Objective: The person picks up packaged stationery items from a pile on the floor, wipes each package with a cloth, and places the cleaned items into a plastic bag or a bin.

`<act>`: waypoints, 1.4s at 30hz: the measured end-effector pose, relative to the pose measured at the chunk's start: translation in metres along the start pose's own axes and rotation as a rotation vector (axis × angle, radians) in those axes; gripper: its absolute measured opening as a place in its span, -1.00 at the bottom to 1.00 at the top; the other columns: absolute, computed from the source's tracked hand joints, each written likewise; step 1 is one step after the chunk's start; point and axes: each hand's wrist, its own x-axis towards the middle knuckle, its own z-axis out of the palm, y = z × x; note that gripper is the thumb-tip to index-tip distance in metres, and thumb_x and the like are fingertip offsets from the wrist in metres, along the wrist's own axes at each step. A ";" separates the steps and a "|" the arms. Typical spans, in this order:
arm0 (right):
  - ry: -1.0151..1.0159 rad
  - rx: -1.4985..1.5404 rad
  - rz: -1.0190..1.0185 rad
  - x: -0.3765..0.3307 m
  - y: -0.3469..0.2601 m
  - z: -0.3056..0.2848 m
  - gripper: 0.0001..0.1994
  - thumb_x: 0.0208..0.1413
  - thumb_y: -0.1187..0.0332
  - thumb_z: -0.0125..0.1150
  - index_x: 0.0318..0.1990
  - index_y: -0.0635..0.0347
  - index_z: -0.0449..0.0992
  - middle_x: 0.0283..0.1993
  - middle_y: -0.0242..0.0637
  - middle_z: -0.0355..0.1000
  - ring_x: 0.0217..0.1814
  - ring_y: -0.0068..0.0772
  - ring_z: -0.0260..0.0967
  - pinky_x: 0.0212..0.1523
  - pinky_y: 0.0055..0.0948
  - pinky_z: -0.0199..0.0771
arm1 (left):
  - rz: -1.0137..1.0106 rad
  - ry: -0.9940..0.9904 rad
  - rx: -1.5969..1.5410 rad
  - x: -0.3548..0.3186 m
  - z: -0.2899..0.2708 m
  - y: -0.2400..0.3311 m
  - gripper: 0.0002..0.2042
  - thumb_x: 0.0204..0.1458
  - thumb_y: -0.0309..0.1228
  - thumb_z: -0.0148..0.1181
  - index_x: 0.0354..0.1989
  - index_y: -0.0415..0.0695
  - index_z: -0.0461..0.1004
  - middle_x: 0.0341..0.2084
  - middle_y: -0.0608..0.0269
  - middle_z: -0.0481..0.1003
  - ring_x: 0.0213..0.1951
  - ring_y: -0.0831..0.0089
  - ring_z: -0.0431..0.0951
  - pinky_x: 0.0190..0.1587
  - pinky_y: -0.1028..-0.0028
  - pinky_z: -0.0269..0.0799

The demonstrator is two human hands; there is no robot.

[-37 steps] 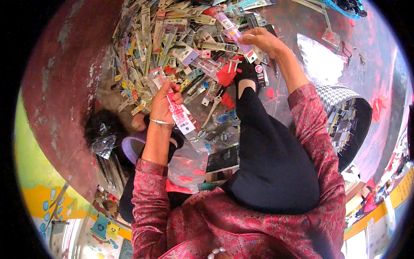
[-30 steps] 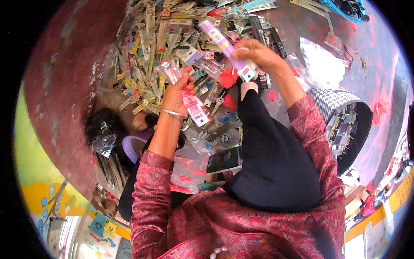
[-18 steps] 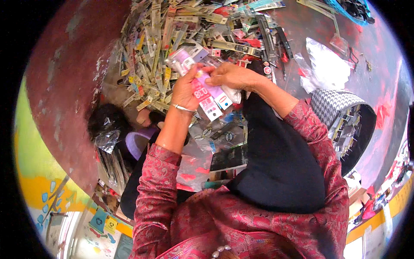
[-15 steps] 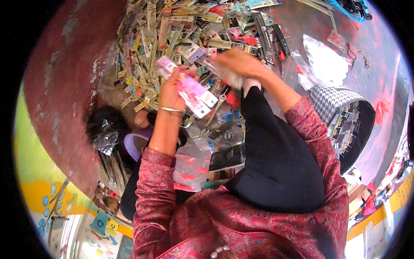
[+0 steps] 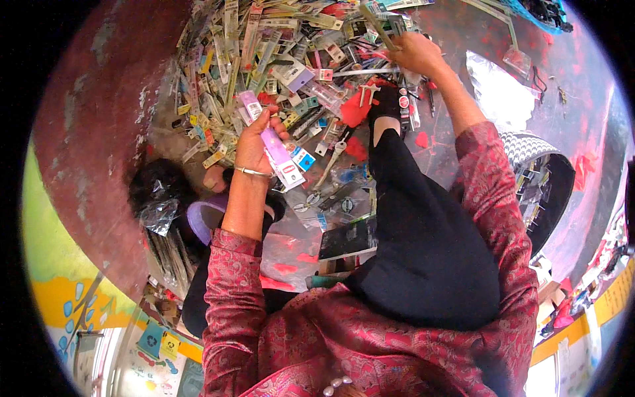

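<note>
My left hand [image 5: 254, 142] holds a stack of flat carded packets [image 5: 274, 142], pink and purple on top, above my lap; a metal bangle sits on that wrist. My right hand [image 5: 413, 53] is stretched far forward over a big heap of similar long carded packets [image 5: 264, 59] on the red floor. Its fingers pinch one long greenish packet [image 5: 378, 26] at the heap's right edge. My black-trousered leg [image 5: 410, 218] reaches out toward the pile between both arms.
A clear plastic bag [image 5: 499, 89] lies on the floor at the right. A round black basket [image 5: 549, 185] with packets stands to the right of my leg. A black plastic bag [image 5: 155, 195] and a purple sandal [image 5: 202, 221] lie at the left.
My right hand left the stack it had met at my left hand and reached forward to the heap, taking a long packet. My left hand stayed put with the stack.
</note>
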 end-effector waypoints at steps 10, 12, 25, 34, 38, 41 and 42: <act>-0.164 0.965 0.300 -0.046 -0.001 0.041 -0.70 -0.06 0.16 0.16 -0.39 0.28 0.49 -0.49 -0.35 0.41 -0.48 -0.54 0.32 -0.44 -0.54 0.28 | 0.028 0.056 0.084 0.009 0.011 -0.017 -0.82 -0.01 -0.41 0.07 -0.25 -0.18 0.32 -0.62 0.32 0.31 -0.58 0.53 0.31 -0.57 0.58 0.29; -0.080 1.175 0.403 -0.053 0.009 0.026 -0.68 -0.05 0.15 0.14 -0.38 0.30 0.49 -0.46 -0.33 0.42 -0.46 -0.53 0.33 -0.41 -0.55 0.29 | 0.007 0.128 0.031 0.007 0.011 -0.017 -0.83 -0.01 -0.36 0.09 -0.31 -0.16 0.34 -0.67 0.40 0.23 -0.64 0.62 0.21 -0.63 0.63 0.19; -0.120 0.852 0.229 -0.082 0.036 -0.002 -0.60 -0.06 0.08 0.13 -0.30 0.32 0.50 -0.38 -0.28 0.44 -0.35 -0.53 0.34 -0.26 -0.52 0.28 | -0.052 -0.016 -0.040 0.004 0.006 -0.022 -0.76 0.01 -0.41 0.04 -0.15 -0.20 0.32 -0.74 0.45 0.13 -0.69 0.63 0.12 -0.62 0.60 0.12; -0.266 0.791 0.110 -0.078 -0.001 -0.014 -0.62 0.00 0.11 0.07 -0.26 0.32 0.47 -0.38 -0.31 0.43 -0.31 -0.57 0.29 -0.24 -0.52 0.27 | -0.006 -0.117 0.104 0.000 0.022 -0.031 -0.72 0.02 -0.39 0.02 -0.10 -0.22 0.26 -0.55 0.31 0.31 -0.50 0.50 0.34 -0.44 0.51 0.34; -0.389 0.824 0.075 -0.076 -0.016 -0.010 -0.61 -0.03 0.10 0.08 -0.25 0.28 0.48 -0.39 -0.24 0.44 -0.33 -0.46 0.34 -0.26 -0.51 0.27 | 0.033 -0.187 0.184 0.002 0.037 -0.032 -0.62 0.02 -0.37 0.02 0.00 -0.24 0.20 -0.26 0.18 0.39 -0.20 0.39 0.41 -0.17 0.47 0.36; -0.528 0.878 -0.100 -0.076 -0.053 0.017 -0.51 -0.10 -0.02 0.09 -0.33 0.34 0.49 -0.34 -0.11 0.43 -0.28 -0.34 0.33 -0.24 -0.43 0.27 | 0.037 -0.253 0.061 0.002 0.057 -0.038 -0.61 0.02 -0.37 0.03 0.02 -0.26 0.22 -0.05 0.09 0.33 -0.02 0.35 0.34 0.01 0.42 0.29; -0.682 0.768 -0.098 -0.077 -0.078 0.012 -0.50 -0.08 -0.02 0.06 -0.31 0.37 0.48 -0.30 -0.04 0.42 -0.22 -0.27 0.33 -0.19 -0.41 0.25 | 0.027 -0.267 -0.013 -0.002 0.063 -0.039 -0.60 0.02 -0.36 0.03 0.03 -0.26 0.21 -0.05 0.09 0.33 -0.01 0.35 0.33 0.01 0.40 0.28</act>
